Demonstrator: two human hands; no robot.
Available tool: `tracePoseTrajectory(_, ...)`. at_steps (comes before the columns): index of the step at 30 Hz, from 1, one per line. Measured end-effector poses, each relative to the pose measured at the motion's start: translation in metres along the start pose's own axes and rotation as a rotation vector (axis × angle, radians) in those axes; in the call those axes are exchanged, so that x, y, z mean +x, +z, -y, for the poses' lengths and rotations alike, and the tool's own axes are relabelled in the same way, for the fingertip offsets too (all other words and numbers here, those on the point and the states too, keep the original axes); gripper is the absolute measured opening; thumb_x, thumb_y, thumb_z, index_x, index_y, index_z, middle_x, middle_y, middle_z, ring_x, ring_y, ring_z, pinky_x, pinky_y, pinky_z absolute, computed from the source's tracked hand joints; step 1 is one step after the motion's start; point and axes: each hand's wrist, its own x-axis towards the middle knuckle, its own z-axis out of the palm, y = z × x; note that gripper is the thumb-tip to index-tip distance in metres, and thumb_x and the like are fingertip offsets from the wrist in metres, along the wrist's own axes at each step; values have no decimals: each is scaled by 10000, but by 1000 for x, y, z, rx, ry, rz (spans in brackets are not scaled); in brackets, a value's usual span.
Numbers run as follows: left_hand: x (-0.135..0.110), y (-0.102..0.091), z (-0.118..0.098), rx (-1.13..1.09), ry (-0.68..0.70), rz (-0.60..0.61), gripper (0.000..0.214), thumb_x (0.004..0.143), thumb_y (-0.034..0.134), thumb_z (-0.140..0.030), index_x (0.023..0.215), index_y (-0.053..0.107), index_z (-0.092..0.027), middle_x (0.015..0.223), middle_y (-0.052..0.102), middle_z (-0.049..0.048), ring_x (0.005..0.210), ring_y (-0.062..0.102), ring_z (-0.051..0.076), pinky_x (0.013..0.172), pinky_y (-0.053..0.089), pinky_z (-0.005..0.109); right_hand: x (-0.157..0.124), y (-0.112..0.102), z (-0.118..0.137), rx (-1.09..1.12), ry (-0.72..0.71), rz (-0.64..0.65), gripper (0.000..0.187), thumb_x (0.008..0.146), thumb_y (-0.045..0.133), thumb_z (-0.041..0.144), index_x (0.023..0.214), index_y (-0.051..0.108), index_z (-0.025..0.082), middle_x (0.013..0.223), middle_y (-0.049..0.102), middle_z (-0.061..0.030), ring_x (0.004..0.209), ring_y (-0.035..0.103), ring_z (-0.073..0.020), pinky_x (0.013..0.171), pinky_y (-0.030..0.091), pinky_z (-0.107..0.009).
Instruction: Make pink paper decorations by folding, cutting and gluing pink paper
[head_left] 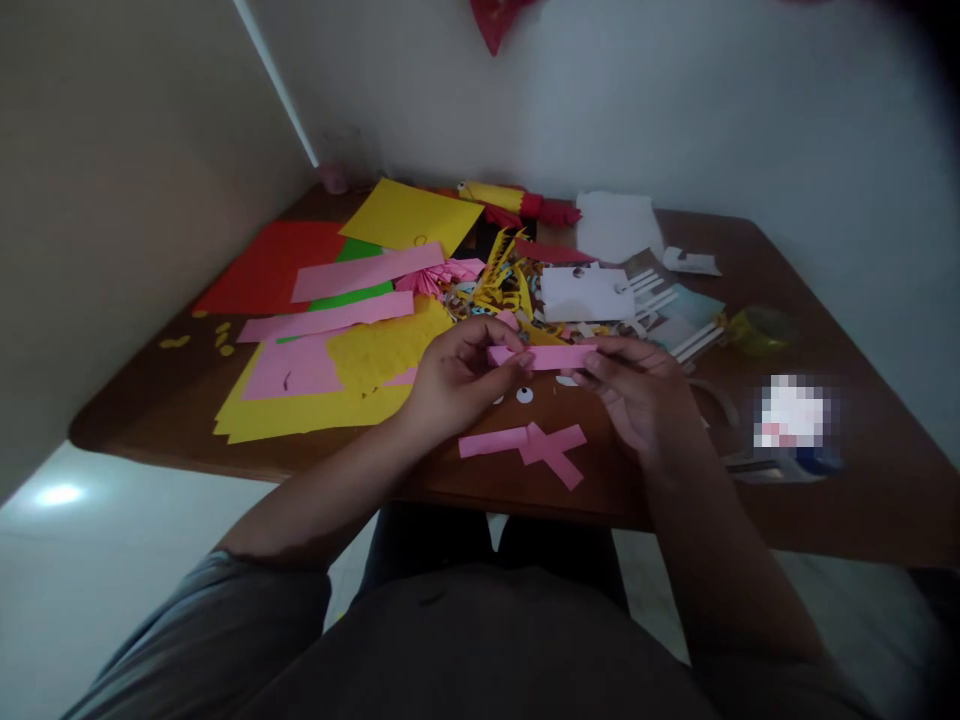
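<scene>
Between both hands a short pink paper strip (559, 357) is stretched level above the table's front part. My left hand (469, 370) pinches its left end between thumb and fingers. At the right end, my right hand (634, 385) grips it the same way. Below them on the brown table lie pink paper strips (531, 443) joined or overlapping in a crossed shape. A white paper eye (524, 395) with a black pupil lies just under the held strip, and other white pieces beside it are partly hidden by my hands.
Yellow sheets (300, 415), long pink strips (367, 272) and a red sheet (270, 265) cover the left side. Paper scraps (487, 295) are heaped in the middle. A white card (587, 293), a tape roll (761, 330) and a blurred cutter-like tool (772, 468) lie to the right.
</scene>
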Motion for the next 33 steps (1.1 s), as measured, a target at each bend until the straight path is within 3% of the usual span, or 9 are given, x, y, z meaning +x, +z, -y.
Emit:
tracePoseTrajectory(9, 2, 1, -1, -120, -32, -16, 479, 844, 1001, -396, 1185, 705, -236, 1069, 836, 51, 806, 820, 194, 699, 659, 303, 2, -1, 1, 22, 18, -20, 339, 646, 1098, 331, 884, 873, 246, 917, 843, -11, 745, 814, -170, 785, 735, -320)
tracePoseTrajectory(27, 5, -1, -1, -108, -60, -59, 474, 793, 1032, -352, 1156, 764, -205, 939, 839, 27, 755, 793, 170, 700, 661, 295, 2, -4, -2, 2, 28, -3, 291, 701, 1078, 340, 914, 894, 265, 857, 845, -11, 772, 841, -203, 799, 733, -353)
tracePoseTrajectory(33, 4, 0, -1, -100, -77, -64, 451, 790, 1030, -382, 1146, 822, -198, 1197, 851, 93, 831, 799, 183, 730, 684, 327, 5, -5, -2, -18, 28, -12, 300, 705, 1075, 348, 914, 884, 250, 873, 849, -28, 723, 807, -188, 764, 722, -355)
